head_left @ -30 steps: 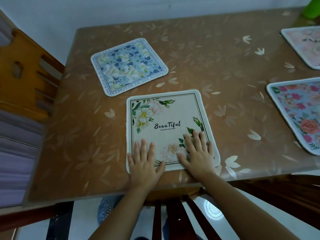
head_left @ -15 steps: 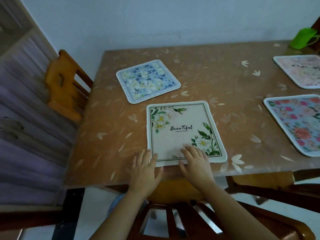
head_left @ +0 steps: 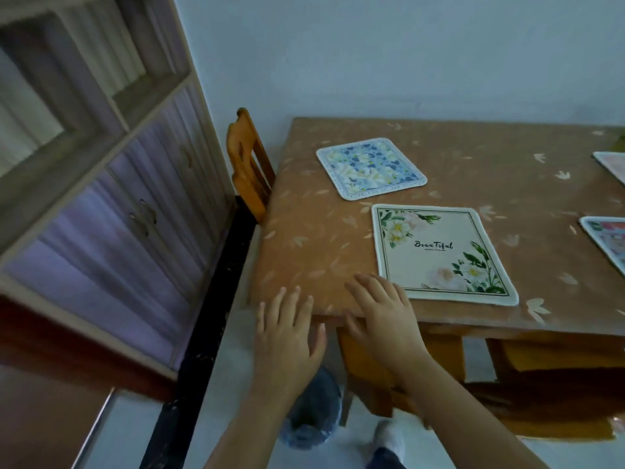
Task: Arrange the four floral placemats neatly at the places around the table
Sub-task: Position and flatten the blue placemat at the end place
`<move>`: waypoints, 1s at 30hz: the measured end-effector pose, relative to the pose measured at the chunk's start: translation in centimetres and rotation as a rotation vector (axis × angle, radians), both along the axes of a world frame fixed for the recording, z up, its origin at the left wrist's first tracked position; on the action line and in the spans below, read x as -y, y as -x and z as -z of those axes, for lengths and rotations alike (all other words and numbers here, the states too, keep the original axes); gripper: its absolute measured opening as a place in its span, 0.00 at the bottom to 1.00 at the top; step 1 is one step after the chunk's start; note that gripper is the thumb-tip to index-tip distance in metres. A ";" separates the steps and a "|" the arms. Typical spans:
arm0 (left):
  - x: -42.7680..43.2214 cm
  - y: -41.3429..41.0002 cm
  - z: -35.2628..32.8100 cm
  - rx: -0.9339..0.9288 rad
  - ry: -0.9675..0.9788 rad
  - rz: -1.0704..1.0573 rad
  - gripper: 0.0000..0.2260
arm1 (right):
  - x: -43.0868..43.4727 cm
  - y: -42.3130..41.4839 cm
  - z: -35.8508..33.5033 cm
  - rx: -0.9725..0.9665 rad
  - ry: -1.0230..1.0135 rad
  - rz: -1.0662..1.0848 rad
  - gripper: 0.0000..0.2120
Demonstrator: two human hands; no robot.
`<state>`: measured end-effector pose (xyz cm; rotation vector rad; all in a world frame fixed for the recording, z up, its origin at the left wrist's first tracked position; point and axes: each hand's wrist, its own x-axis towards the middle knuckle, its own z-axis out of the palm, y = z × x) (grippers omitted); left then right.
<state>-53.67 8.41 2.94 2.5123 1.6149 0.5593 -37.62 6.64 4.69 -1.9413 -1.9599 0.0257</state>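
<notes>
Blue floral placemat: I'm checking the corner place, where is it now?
Head view: the blue floral placemat lies flat at the far left of the table, near the wooden chair, just behind the cream Beautiful placemat.

Table (head_left: 473, 157) cover glossy, smooth plastic; cream placemat (head_left: 436, 255) matt cloth; chair (head_left: 248, 170) varnished wood.

A narrow strip of bare bench (head_left: 507, 184) separates the blue placemat (head_left: 370, 168) from the cream placemat (head_left: 436, 262). The widest open surface lies to the right of both, a broad band reaching to the pink placemat (head_left: 614, 165) and the rose-patterned placemat (head_left: 607, 245), both cut off at the frame's edge. The bench's left margin is free too. Past that end a wooden chair (head_left: 248, 164) stands close against it, and the tall cabinet (head_left: 101, 198) leaves only a slim lane of floor (head_left: 233, 350). A second chair (head_left: 358, 360) sits under the near edge — below the right grip (head_left: 382, 308).
</notes>
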 end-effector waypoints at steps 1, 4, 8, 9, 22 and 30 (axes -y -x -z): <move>0.4 1.4 -0.2 0.007 -0.010 -0.013 0.21 | 0.3 1.5 -0.2 -0.014 -0.007 -0.008 0.18; 1.4 5.3 -0.6 0.029 -0.045 -0.065 0.20 | 0.7 5.6 -0.4 -0.042 -0.013 -0.054 0.18; 2.2 9.5 -0.8 0.025 -0.072 -0.155 0.20 | 0.4 10.3 -0.8 -0.082 -0.001 -0.131 0.17; 2.2 10.3 -0.8 0.031 -0.075 -0.178 0.20 | 0.2 11.2 -0.8 -0.082 -0.009 -0.151 0.17; -5.2 20.4 0.2 0.031 -0.045 -0.325 0.20 | -9.6 22.2 0.1 -0.121 0.015 -0.261 0.19; -18.0 23.9 0.7 -0.044 -0.074 -0.230 0.19 | -20.8 25.2 -0.7 -0.176 -0.005 -0.160 0.19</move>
